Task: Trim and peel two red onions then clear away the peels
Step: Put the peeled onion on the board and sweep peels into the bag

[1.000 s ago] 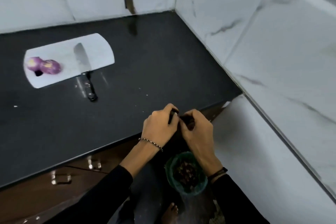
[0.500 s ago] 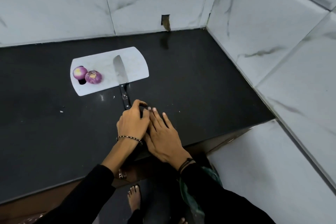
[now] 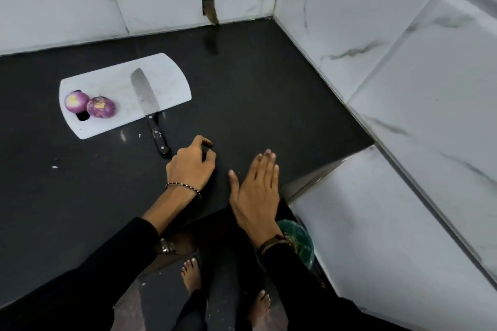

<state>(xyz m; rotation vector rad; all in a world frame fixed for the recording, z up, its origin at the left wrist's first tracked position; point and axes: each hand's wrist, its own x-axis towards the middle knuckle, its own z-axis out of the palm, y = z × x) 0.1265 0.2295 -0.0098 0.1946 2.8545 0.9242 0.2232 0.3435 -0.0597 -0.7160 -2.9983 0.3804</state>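
1. Left hand (image 3: 192, 166) rests knuckles-up on the black desk (image 3: 255, 94), just beside the butt of the knife (image 3: 150, 110). Its fingers are curled down onto the surface. I can't tell whether they pinch a dark scrap or nothing.
2. Right hand (image 3: 258, 185) lies flat on the far side of the left hand from the knife, fingers straight and close together, holding nothing.
3. Both red onions (image 3: 76, 101) (image 3: 101, 107) sit peeled and touching each other on the white cutting board (image 3: 161, 75), beyond the knife's blade from the hands.
4. The knife runs from the board toward the person, blade on the board, handle off it.
5. A green bin (image 3: 301, 239) shows under the desk edge, farther from the knife than either hand, so the right hand is nearer it.
6. A few pale flecks (image 3: 55, 167) lie on the onions' side of the knife. I'd guess the left hand takes those and brings them across to the bin.
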